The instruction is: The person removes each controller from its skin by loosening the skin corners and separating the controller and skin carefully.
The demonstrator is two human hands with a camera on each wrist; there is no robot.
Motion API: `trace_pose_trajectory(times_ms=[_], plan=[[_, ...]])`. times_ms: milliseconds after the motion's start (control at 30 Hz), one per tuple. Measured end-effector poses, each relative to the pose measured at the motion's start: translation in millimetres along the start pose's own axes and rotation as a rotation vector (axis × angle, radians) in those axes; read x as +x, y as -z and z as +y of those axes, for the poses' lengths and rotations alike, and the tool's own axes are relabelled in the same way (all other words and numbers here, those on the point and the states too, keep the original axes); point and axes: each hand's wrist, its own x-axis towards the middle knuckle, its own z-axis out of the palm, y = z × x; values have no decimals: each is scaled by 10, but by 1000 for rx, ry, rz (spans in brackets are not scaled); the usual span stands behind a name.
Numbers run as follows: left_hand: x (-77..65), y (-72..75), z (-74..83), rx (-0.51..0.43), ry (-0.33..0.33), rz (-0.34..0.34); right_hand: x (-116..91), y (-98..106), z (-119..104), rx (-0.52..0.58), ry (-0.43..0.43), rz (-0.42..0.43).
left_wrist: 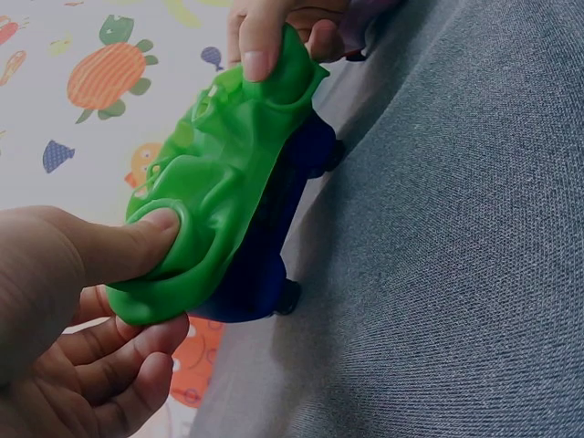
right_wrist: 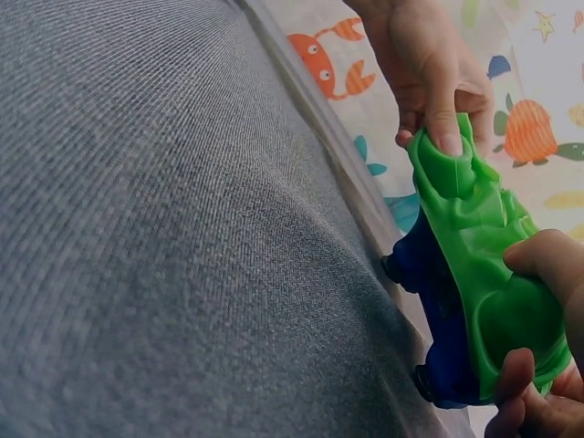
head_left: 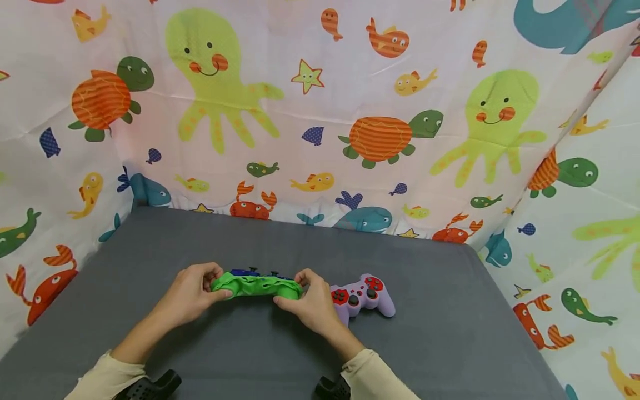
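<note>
A blue game controller (left_wrist: 246, 278) with black thumbsticks is partly wrapped in a wrinkled green silicone cover (head_left: 257, 285). My left hand (head_left: 192, 291) grips the cover's left end, its thumb pressing into the rubber and fingers curled beneath. At the opposite end my right hand (head_left: 316, 304) pinches the cover between thumb and fingers. Both wrist views show the blue body sticking out along one side of the green cover. The pair is held above the grey table (head_left: 240, 344). Beside my right hand lies a lilac controller (head_left: 369, 293) with red button areas.
A curtain (head_left: 300, 150) printed with sea animals hangs behind the table and along both sides. Black devices (head_left: 152, 386) are strapped at both wrists, next to the cream sleeves (head_left: 377, 378).
</note>
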Motion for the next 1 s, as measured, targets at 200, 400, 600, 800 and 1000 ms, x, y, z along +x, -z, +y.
trace_pose_trajectory(times_ms=[200, 400, 600, 800, 1000], plan=[[15, 26, 4, 7, -11, -3, 17, -4, -14, 6, 4, 12], [7, 18, 8, 5, 11, -16, 14, 3, -2, 8, 16, -2], [1, 18, 8, 9, 11, -4, 14, -3, -18, 16, 7, -3], [-1, 34, 7, 16, 30, -6, 21, -28, -25, 23, 13, -8], [1, 37, 2, 10, 27, -10, 34, -34, -19, 25, 13, -1]])
